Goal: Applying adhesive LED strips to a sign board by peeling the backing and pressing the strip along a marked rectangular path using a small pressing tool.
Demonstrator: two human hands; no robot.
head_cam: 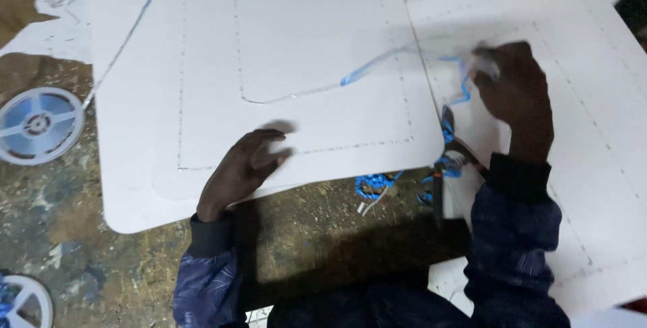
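Our left hand [246,166] pressed flat, fingers spread, on the white perforated foam board [303,51]. Our right hand [509,88] pinched the thin blue strip [367,68]. We judged 1 hard tug could tear it.

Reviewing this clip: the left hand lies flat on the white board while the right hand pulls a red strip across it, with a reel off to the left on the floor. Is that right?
Not quite. In the head view the strip is blue, not red. The rest holds: the left hand lies flat on the white board, the right hand pulls the strip, and a reel sits at left on the floor.
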